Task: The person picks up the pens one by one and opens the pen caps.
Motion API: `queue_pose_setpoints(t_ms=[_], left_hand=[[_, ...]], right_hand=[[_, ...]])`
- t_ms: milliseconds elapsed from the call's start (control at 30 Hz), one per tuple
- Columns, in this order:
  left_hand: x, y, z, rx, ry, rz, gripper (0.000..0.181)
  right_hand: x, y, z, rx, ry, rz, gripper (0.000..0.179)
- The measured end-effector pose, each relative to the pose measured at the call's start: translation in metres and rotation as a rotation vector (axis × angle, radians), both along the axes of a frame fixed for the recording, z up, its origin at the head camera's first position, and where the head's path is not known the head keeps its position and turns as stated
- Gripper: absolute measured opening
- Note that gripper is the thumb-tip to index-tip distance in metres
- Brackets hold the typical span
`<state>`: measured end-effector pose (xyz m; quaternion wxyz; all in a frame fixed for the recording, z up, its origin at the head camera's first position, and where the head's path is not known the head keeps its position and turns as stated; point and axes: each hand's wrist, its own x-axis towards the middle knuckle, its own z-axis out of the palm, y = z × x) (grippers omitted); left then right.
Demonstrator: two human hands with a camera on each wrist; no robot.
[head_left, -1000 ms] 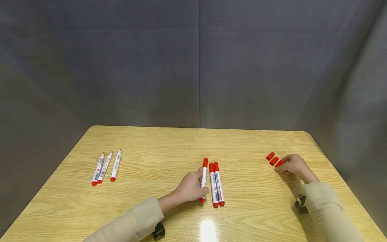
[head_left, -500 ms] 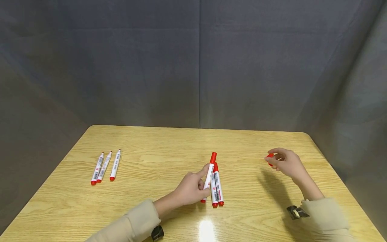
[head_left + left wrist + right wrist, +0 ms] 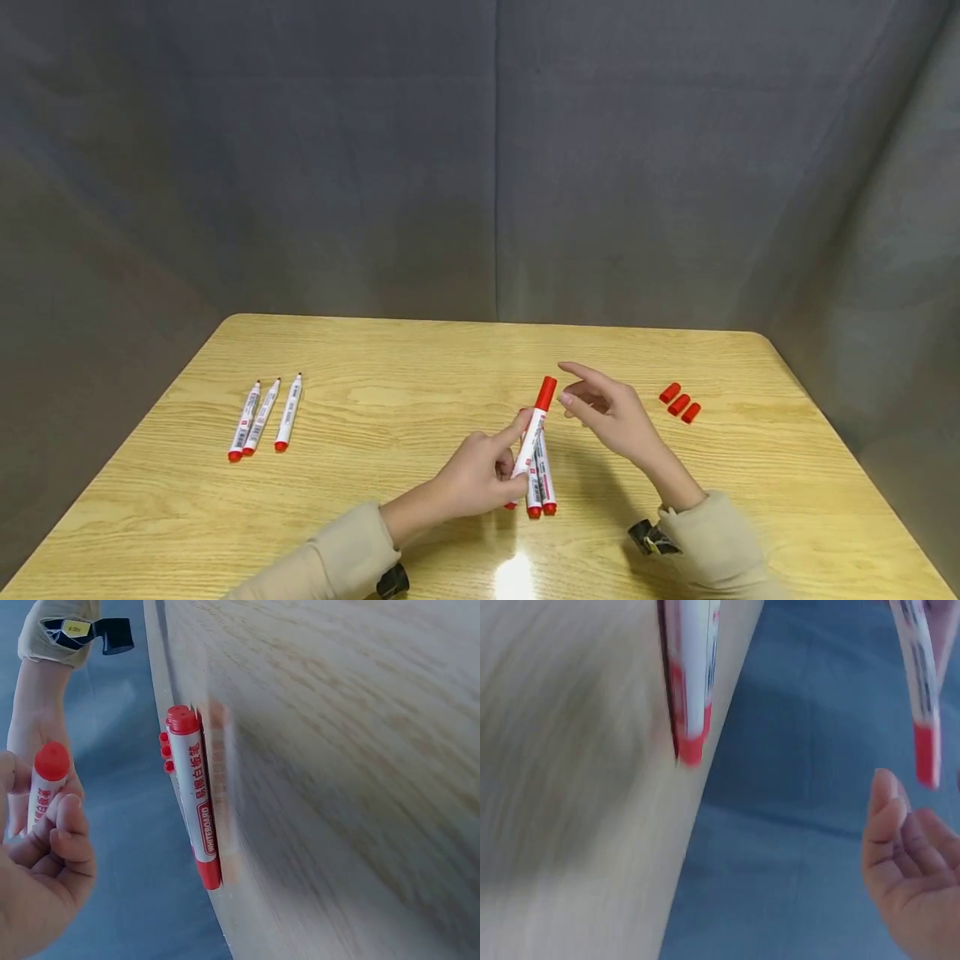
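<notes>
My left hand (image 3: 474, 473) pinches a capped whiteboard marker (image 3: 532, 442) between thumb and fingers, tilted with its red cap up and to the right. In the left wrist view this held marker (image 3: 46, 776) is raised off the table, its red end toward the camera. My right hand (image 3: 621, 418) is just right of the cap, thumb and index finger spread with nothing between them. In the right wrist view the right hand (image 3: 915, 870) sits below the cap end. Two more capped markers (image 3: 547, 479) lie side by side on the table, partly hidden behind the held one.
On the left of the wooden table (image 3: 405, 358) lie three uncapped markers (image 3: 289, 414), tips pointing away. Three loose red caps (image 3: 678, 405) form a slanting row on the right. A grey curtain (image 3: 480, 167) hangs behind the table.
My left hand has lifted its marker and tilted it rightward over the two lying markers. The right hand has released a red cap beside the other two and moved left to the held marker.
</notes>
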<state>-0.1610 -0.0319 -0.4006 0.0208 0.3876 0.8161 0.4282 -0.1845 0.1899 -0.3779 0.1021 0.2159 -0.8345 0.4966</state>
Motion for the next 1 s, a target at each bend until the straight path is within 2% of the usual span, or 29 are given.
queue_pose_setpoints(t_ms=[67,167,333,400,500,633,700,833,1000], left_hand=[[0.001,0.0,0.0,0.012,0.013,-0.007,0.078],[0.002,0.002,-0.001,0.05,0.048,-0.001,0.078],[0.006,0.008,-0.004,0.091,0.164,0.091,0.075],[0.007,0.01,-0.005,0.091,0.197,0.138,0.072],[0.007,0.011,-0.006,0.12,0.21,0.157,0.067],[0.007,0.012,-0.002,0.19,0.163,0.123,0.064],[0.008,0.012,0.001,0.21,0.125,0.115,0.064],[0.007,0.014,0.008,0.259,0.004,0.086,0.065],[0.005,0.014,0.02,0.307,-0.115,0.044,0.063]], right_hand=[[0.001,-0.012,-0.002,-0.064,0.013,0.001,0.035],[0.006,-0.03,0.0,-0.155,0.042,-0.054,0.03],[0.018,-0.053,0.018,-0.25,0.068,-0.204,0.024],[0.021,-0.058,0.023,-0.277,0.045,-0.243,0.023],[0.014,-0.057,0.016,-0.323,-0.02,-0.265,0.023],[0.005,-0.054,0.005,-0.47,-0.092,-0.232,0.022],[0.004,-0.055,0.006,-0.567,-0.106,-0.196,0.021],[0.002,-0.057,0.007,-0.737,-0.144,-0.146,0.018],[0.001,-0.059,0.015,-0.872,-0.157,-0.107,0.031]])
